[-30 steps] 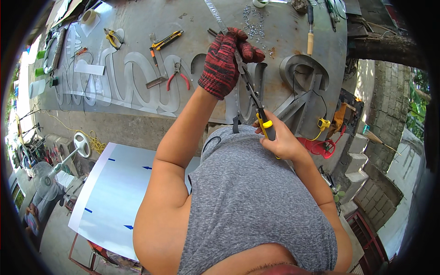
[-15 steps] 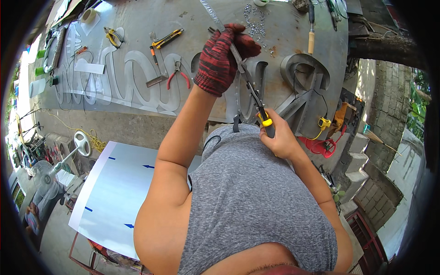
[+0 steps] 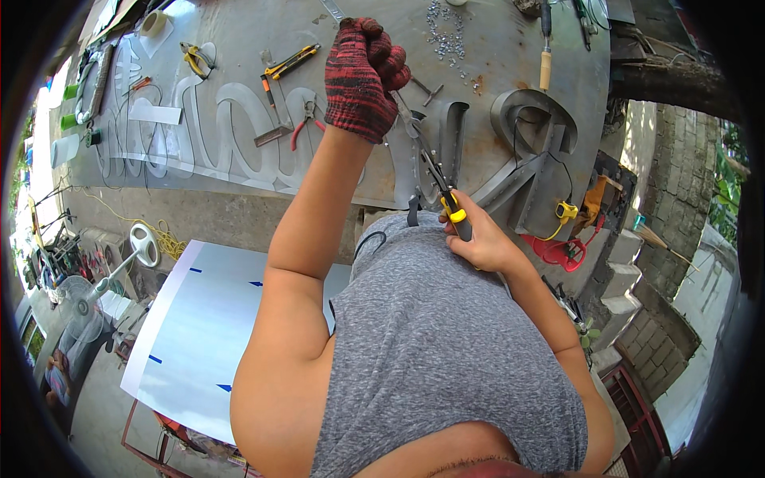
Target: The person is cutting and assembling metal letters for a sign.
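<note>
My left hand (image 3: pixel 362 76), in a red and black knit glove, is closed round a thin metal strip (image 3: pixel 333 9). One end of the strip shows beyond the glove; the other runs down toward the snips. Bare, my right hand (image 3: pixel 482 235) grips the yellow and black handles of the snips (image 3: pixel 440 179), close to my waist. Their jaws point up and left at the strip's lower part; whether they bite on it I cannot tell. Just right of the jaws stands a curved grey metal letter wall (image 3: pixel 453 131). A small T-shaped metal piece (image 3: pixel 430 92) lies beside the glove.
On the metal-topped table (image 3: pixel 486 24) are red-handled pliers (image 3: pixel 309 119), yellow pliers (image 3: pixel 196 62), a utility knife (image 3: pixel 293 62), a square (image 3: pixel 273 134) and scattered small metal bits (image 3: pixel 446 36). A large metal letter (image 3: pixel 526 155) stands right. Left behind me lies a white sheet (image 3: pixel 199 334).
My left hand has moved up and left with the strip, away from the snips, uncovering the T-shaped piece. My right hand and the snips have shifted slightly left.
</note>
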A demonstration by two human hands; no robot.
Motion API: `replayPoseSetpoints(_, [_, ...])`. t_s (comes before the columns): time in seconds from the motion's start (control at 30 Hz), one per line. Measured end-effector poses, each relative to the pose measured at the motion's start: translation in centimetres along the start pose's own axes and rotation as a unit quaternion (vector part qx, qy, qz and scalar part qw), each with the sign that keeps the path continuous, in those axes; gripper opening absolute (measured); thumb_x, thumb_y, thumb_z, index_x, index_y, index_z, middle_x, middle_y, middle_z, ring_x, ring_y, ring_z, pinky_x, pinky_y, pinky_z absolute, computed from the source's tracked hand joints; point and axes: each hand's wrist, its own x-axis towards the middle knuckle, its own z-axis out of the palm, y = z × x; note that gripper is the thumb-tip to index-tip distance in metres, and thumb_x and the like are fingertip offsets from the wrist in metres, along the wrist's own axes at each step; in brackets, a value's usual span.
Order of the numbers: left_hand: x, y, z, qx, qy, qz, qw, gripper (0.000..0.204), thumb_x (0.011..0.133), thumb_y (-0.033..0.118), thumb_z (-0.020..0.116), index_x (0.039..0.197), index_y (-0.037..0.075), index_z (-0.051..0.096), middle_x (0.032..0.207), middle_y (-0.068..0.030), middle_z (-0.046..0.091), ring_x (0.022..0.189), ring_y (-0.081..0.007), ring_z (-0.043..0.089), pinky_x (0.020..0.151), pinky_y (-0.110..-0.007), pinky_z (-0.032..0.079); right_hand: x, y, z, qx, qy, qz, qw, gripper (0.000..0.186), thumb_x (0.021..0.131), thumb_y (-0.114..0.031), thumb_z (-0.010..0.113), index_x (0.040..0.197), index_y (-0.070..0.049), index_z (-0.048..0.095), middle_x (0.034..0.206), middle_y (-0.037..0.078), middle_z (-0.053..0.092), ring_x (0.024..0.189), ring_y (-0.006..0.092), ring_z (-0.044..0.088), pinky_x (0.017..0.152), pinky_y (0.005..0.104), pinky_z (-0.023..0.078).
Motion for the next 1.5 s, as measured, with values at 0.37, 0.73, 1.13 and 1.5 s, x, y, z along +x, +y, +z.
replayPoseSetpoints(0.37, [0.0,-0.1,-0.2,-0.008,-0.010,-0.023,1.000,0.025,0.104,0.037,0.051,0.088,0.019,0.056,0.062,0.0061,0.036,0.051,-0.0117,0.033,0.045,-0.030,0.025,0.0,0.2,-0.8,-0.043,-0.007,-0.065,0.997,0.079,0.077,0.001,0.063,0.152,0.001,0.036,0.118,0.013,0.060,0.112,0.0231,0.061,0.105,0.0376,0.046])
replayPoseSetpoints(0.73, [-0.7,-0.4,0.3,-0.007,-0.006,0.000,1.000,0.025,0.104,0.035,0.049,0.088,0.017,0.055,0.063,0.0039,0.037,0.050,-0.0129,0.034,0.044,-0.030,0.026,-0.1,0.4,0.4,-0.119,0.068,-0.073,0.988,0.055,0.081,-0.004,0.062,0.134,-0.003,0.050,0.095,0.007,0.058,0.089,0.0164,0.059,0.089,0.0324,0.048])
replayPoseSetpoints(1.13, [-1.9,-1.4,-0.3,-0.010,-0.021,-0.013,1.000,0.024,0.103,0.035,0.051,0.087,0.018,0.054,0.064,0.0034,0.037,0.051,-0.0139,0.036,0.044,-0.030,0.027,0.1,1.5,-0.1,-0.096,0.028,-0.071,0.992,0.065,0.082,-0.004,0.065,0.143,-0.003,0.041,0.103,0.011,0.061,0.089,0.0177,0.059,0.093,0.0317,0.048])
replayPoseSetpoints(1.5, [-1.6,-1.4,0.3,-0.029,-0.045,-0.009,0.999,0.024,0.103,0.035,0.051,0.086,0.018,0.052,0.064,0.0033,0.038,0.053,-0.0138,0.037,0.045,-0.030,0.027,0.4,1.2,0.5,-0.103,0.078,-0.102,0.986,0.050,0.081,-0.007,0.066,0.128,-0.002,0.049,0.086,0.006,0.057,0.084,0.0171,0.058,0.085,0.0312,0.047])
